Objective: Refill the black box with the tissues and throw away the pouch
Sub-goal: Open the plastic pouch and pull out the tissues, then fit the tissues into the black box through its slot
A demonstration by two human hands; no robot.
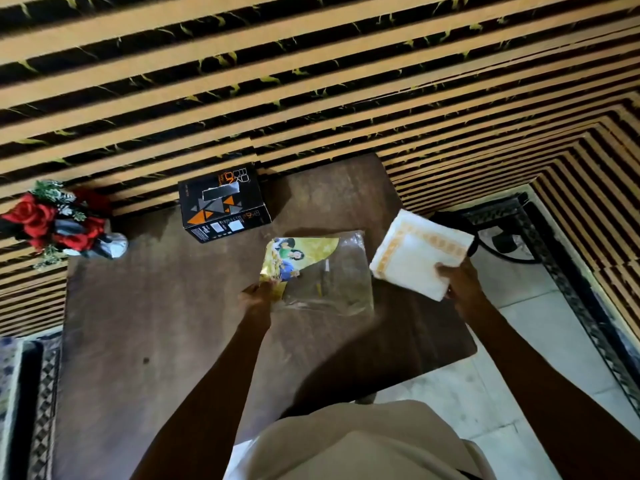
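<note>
Standing at a dark brown wooden table [166, 323], the person reaches both bare arms forward over it. The left hand [258, 296] is closed on the near left corner of a clear plastic pouch with a yellow printed panel [318, 271], fingers pinching the printed edge; the pouch looks flat and lies on the tabletop, stretching away and to the right of that grip. The right hand [457, 277] is clamped on the near corner of a folded stack of white tissues with an orange patterned border [419, 252], thumb on top. The stack extends up and left from the grip, held tilted just right of the pouch, out near the table's right edge; whether it touches the table cannot be told. Beyond the left hand's grip, well apart from the pouch's far edge, sits the black cardboard box with orange and grey triangles [225, 206], a slot in its top face, against the striped wall. Far left of it stands a bunch of red artificial roses [52, 220].
</note>
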